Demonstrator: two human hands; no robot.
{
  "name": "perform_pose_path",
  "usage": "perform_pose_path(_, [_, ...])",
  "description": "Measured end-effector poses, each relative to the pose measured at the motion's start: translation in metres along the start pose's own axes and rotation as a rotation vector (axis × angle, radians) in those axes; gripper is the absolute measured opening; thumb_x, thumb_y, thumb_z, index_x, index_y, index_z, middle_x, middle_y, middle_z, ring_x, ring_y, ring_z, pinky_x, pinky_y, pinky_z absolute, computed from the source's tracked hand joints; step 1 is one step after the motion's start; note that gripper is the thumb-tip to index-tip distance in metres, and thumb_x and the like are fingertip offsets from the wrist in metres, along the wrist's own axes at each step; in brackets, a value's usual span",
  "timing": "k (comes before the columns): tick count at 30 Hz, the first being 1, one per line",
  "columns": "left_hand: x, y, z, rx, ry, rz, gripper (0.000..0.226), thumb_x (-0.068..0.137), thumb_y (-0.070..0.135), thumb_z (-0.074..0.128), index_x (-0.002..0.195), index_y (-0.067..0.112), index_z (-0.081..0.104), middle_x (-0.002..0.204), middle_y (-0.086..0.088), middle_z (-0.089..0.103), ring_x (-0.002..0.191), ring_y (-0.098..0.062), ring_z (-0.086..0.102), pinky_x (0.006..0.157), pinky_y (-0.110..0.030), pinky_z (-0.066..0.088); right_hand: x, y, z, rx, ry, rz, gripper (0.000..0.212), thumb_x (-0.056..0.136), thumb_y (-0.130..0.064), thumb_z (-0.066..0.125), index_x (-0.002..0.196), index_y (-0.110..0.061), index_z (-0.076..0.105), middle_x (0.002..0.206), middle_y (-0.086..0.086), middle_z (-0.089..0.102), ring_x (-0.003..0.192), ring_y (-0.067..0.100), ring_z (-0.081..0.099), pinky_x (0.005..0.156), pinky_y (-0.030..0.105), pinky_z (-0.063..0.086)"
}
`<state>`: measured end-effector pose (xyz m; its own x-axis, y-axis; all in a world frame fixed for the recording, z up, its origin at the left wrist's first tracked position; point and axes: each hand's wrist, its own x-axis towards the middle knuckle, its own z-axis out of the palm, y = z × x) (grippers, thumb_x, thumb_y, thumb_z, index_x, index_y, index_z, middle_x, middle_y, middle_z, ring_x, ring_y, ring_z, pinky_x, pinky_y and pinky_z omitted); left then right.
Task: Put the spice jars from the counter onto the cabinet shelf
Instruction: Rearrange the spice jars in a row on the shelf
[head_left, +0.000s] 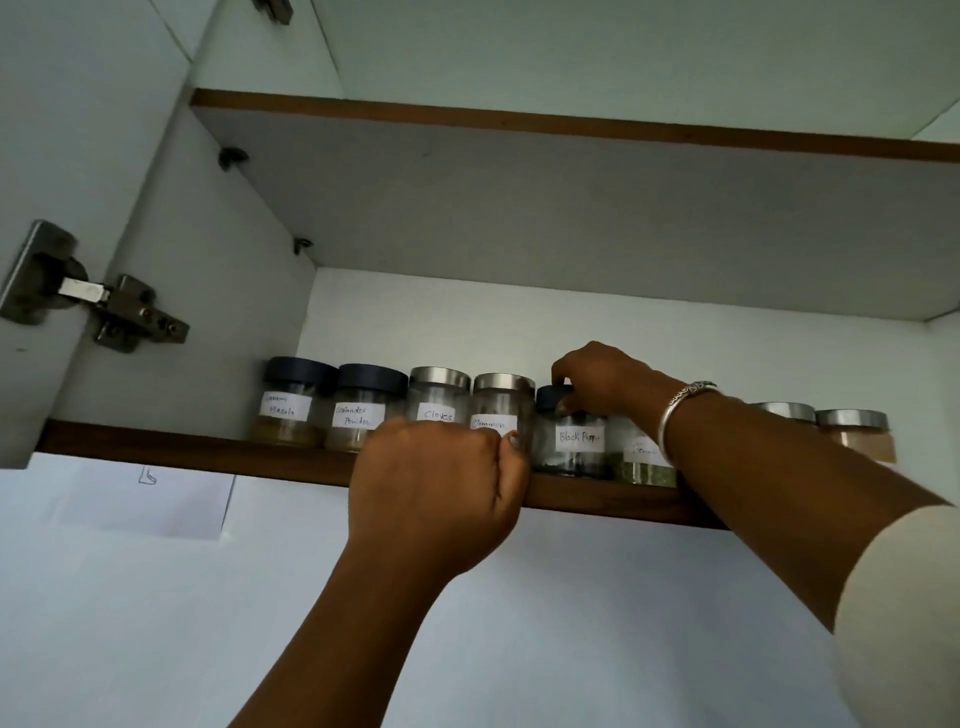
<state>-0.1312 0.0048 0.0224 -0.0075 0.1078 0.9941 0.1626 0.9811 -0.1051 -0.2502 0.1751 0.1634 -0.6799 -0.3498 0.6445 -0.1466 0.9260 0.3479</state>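
Clamped from above on the dark lid of the Black Pepper jar (576, 441) by the right hand (602, 382), fingers curled round the rim; jar upright on the cabinet shelf (182, 452). Just beside at nine o'clock, the Cinnamon jar (501, 405), then Cloves jar (439, 400), Coriander Powder jar (361, 415) and Masala jar (285, 410) in a row. At three o'clock, behind the wrist with its silver bangle (680, 410), a green-herb jar (644, 457), then two steel-lidded jars (854, 431). At seven o'clock, the left hand (441, 478), balled at the shelf's front edge before Cinnamon; cannot tell whether holding anything. Far at nine o'clock, a door hinge (93, 296).
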Motion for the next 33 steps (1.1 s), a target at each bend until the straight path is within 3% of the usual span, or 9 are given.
perform_pose_path(2, [-0.001,0.000,0.002,0.001,-0.008,0.002,0.048,0.085,0.035,0.030,0.049,0.018,0.055,0.041,0.006,0.034,0.038,-0.013,0.025,0.051,-0.021,0.028,0.000,0.001,0.002,-0.013,-0.002,0.008,0.040,0.081,-0.034,0.069,0.113,-0.011,0.062,0.108,0.011,0.062,0.095,0.024,0.058,0.073,0.030,0.043])
perform_pose_path(5, [0.000,0.000,0.004,-0.010,0.001,0.004,0.046,0.084,0.035,0.031,0.048,0.018,0.055,0.039,0.002,0.046,0.038,-0.014,0.026,0.050,-0.022,0.029,0.000,0.002,0.004,-0.019,-0.011,0.016,0.038,0.083,-0.036,0.066,0.111,-0.010,0.061,0.108,0.012,0.062,0.099,0.026,0.057,0.072,0.029,0.040])
perform_pose_path(10, [0.001,-0.002,0.006,-0.055,-0.030,0.014,0.046,0.085,0.035,0.030,0.050,0.019,0.056,0.040,0.002,0.048,0.037,-0.014,0.028,0.051,-0.023,0.033,-0.005,0.004,0.009,-0.051,0.041,0.013,0.059,0.083,-0.046,0.063,0.128,-0.013,0.047,0.119,0.014,0.052,0.109,0.030,0.052,0.085,0.035,0.044])
perform_pose_path(18, [0.001,0.000,0.003,-0.018,-0.078,-0.005,0.048,0.085,0.035,0.028,0.051,0.018,0.057,0.042,0.002,0.050,0.038,-0.016,0.032,0.053,-0.025,0.040,-0.009,-0.006,0.012,-0.118,-0.018,-0.082,0.064,0.079,-0.050,0.064,0.128,-0.017,0.042,0.119,0.012,0.050,0.109,0.028,0.049,0.080,0.036,0.043])
perform_pose_path(21, [0.002,0.002,-0.001,-0.026,-0.133,-0.021,0.050,0.087,0.036,0.025,0.054,0.018,0.059,0.045,0.001,0.052,0.038,-0.018,0.041,0.054,-0.027,0.043,-0.010,-0.011,0.009,-0.149,-0.012,-0.118,0.071,0.077,-0.051,0.065,0.133,-0.017,0.038,0.124,0.012,0.049,0.113,0.029,0.047,0.086,0.038,0.045])
perform_pose_path(30, [0.002,-0.019,-0.007,-0.086,-0.241,0.104,0.059,0.091,0.047,0.007,0.075,0.022,0.058,0.060,0.005,0.048,0.055,-0.014,0.049,0.056,-0.023,0.038,-0.002,-0.086,-0.014,0.038,0.005,-0.161,0.070,0.075,-0.043,0.070,0.132,-0.016,0.040,0.126,0.013,0.046,0.115,0.030,0.047,0.089,0.038,0.043])
perform_pose_path(33, [-0.001,-0.070,-0.012,-0.048,-0.256,0.045,0.053,0.092,0.049,0.007,0.064,0.025,0.045,0.051,0.007,0.038,0.047,-0.005,0.040,0.049,-0.019,0.028,0.012,-0.111,-0.016,-0.003,-0.051,-0.148,0.068,0.078,-0.039,0.069,0.134,-0.013,0.038,0.129,0.015,0.044,0.116,0.032,0.046,0.091,0.040,0.043])
